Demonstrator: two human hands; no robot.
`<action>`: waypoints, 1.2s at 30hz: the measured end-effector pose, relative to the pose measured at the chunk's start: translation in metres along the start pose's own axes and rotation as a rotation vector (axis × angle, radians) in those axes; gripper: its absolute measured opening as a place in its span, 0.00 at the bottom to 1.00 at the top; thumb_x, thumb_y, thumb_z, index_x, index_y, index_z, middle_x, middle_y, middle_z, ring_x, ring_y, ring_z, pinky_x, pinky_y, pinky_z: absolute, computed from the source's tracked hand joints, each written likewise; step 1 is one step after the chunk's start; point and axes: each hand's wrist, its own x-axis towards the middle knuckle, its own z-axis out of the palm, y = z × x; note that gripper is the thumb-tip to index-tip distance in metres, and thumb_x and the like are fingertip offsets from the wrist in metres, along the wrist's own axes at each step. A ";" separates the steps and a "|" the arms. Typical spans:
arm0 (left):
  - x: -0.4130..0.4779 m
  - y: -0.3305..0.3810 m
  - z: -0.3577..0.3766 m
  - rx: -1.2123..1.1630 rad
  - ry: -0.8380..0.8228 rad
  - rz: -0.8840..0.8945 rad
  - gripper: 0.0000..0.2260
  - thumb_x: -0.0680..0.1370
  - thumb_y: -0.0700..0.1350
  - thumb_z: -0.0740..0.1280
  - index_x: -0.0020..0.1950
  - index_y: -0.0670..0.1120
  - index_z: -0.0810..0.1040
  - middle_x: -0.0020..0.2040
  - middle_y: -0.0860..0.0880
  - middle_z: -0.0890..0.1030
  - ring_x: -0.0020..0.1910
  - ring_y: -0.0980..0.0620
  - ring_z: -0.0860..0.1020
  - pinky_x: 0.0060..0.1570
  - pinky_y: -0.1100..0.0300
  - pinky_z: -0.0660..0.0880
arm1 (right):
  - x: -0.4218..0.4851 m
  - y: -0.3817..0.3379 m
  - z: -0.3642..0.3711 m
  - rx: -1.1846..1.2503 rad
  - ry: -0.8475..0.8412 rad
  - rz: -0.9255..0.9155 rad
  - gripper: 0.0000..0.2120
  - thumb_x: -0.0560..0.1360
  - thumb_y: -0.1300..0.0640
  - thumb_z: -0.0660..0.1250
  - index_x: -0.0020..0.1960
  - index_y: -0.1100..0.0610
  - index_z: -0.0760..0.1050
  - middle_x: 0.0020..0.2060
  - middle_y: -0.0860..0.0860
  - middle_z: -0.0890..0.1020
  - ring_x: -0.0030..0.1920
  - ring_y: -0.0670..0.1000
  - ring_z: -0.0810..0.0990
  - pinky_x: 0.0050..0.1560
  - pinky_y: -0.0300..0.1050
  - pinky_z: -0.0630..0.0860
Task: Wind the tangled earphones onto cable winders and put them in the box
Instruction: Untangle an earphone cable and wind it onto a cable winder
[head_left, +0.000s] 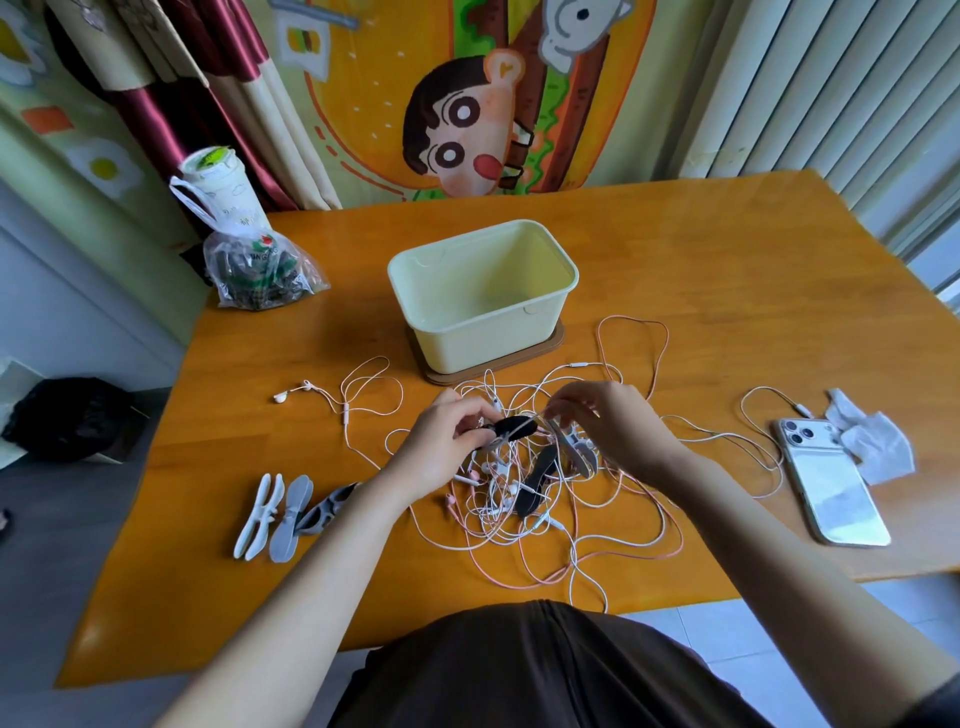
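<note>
Left fingers: The fingers (467, 415) of the left hand (441, 444) are curling tight round a black winder (511, 427) and holding it just over the pile.
Right fingers: The fingers (563, 402) of the right hand (597, 421) are almost closed. They are pinching a thin white cable (543, 415) right beside the end of that winder.
Earphones: The earphones (519, 514) are lying in one big knot of white and pink cables on the desk (727, 270), under both hands and in front of the box. One white bud (280, 397) is lying out to the left.
Winders in the knot: A second black winder (537, 480) and a grey winder (576, 447) are sitting in the pile.
Spare winders: The spare winders (280, 514) are waiting near the left arm, and no cable is showing on them.
Box: The box (483, 296) is standing open behind the pile, and nothing seems to be lying inside it.
How far along: I think the job is only just starting. No earphone is looking fully wound, and the whole knot is waiting to be pulled apart, wound and boxed.
Further out: A phone (831, 483) and a crumpled tissue (872, 441) are lying on the right. A plastic bag (254, 270) is sitting far left.
</note>
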 end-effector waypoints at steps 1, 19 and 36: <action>0.001 0.000 0.000 -0.015 -0.016 -0.003 0.08 0.78 0.39 0.66 0.52 0.51 0.78 0.52 0.47 0.73 0.51 0.52 0.74 0.53 0.63 0.72 | 0.000 0.002 -0.001 0.004 0.011 0.001 0.10 0.79 0.58 0.61 0.50 0.57 0.81 0.41 0.46 0.81 0.39 0.44 0.78 0.41 0.32 0.73; -0.006 0.033 -0.005 -0.762 -0.189 0.034 0.08 0.74 0.37 0.66 0.49 0.48 0.77 0.44 0.48 0.78 0.47 0.53 0.75 0.49 0.60 0.72 | -0.013 -0.001 0.027 0.243 0.123 0.062 0.12 0.79 0.54 0.59 0.36 0.48 0.71 0.30 0.42 0.75 0.31 0.38 0.75 0.32 0.29 0.68; 0.000 0.031 0.011 -1.164 0.220 -0.140 0.09 0.79 0.32 0.58 0.50 0.44 0.74 0.44 0.47 0.77 0.40 0.54 0.74 0.40 0.67 0.71 | -0.019 -0.021 0.048 0.265 -0.029 0.009 0.15 0.82 0.58 0.52 0.51 0.58 0.77 0.33 0.43 0.78 0.32 0.35 0.75 0.35 0.28 0.68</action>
